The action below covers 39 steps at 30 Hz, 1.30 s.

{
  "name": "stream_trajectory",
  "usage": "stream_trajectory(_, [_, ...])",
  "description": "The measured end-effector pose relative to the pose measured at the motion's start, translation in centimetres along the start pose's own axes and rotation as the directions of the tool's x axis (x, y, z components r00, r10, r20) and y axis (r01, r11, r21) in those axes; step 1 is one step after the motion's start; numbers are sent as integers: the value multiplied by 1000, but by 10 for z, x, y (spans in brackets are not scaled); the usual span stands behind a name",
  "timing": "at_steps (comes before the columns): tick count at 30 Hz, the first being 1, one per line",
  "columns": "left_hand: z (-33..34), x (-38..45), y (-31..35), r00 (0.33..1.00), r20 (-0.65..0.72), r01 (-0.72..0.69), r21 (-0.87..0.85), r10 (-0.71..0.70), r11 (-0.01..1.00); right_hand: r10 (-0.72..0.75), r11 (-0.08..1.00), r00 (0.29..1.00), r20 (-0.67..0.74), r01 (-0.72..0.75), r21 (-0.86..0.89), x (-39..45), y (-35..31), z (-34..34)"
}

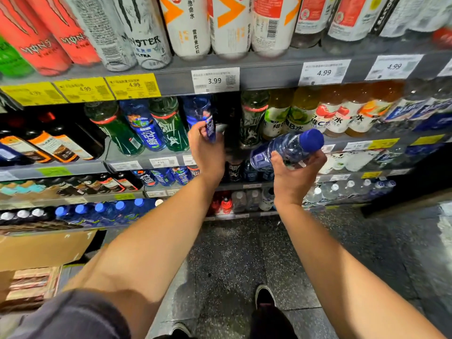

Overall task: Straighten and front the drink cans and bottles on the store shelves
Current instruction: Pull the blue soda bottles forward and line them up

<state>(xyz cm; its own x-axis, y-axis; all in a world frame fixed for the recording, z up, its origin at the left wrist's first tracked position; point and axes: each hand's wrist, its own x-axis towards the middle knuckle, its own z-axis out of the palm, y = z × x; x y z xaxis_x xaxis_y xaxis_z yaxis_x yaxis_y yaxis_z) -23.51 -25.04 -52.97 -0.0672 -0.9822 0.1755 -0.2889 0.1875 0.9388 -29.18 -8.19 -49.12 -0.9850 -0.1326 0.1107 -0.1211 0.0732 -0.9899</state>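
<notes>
Left hand gripping a blue bottle at the shelf front; right hand holding a second blue bottle off the shelf.

Left-hand bottle is standing roughly upright at the front edge of the second shelf, entering a dark open slot between a green bottle on the left and another green bottle on the right. Right hand is cradling its bottle tilted, blue cap pointing up-right, in front of the shelf lip and clear of the row. Price tag rail is running just above the slot. Floor below the arms is lying open.
</notes>
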Motion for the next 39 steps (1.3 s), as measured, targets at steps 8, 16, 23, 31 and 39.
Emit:
stream_trajectory(8, [9,33,-9,977,70,199,64,-204,978,42,999,998,51,-42,13,-13,3,7])
stream_trajectory(16, [12,42,-3,967,4,255,60,-255,965,30,999,999,40,-29,-35,0,9,-1])
stream_trajectory(23, [-11,17,-8,977,-29,209,-15,-209,978,18,1000,998,55,-17,-14,-7,5,5])
stream_trajectory(31, [-63,7,-15,980,-27,192,-154,-198,969,-33,999,991,127,34,-4,-40,-4,30])
stream_trajectory(39, [-135,10,-14,996,-14,85,-155,-88,984,-36,999,980,197,34,13,-73,-19,69])
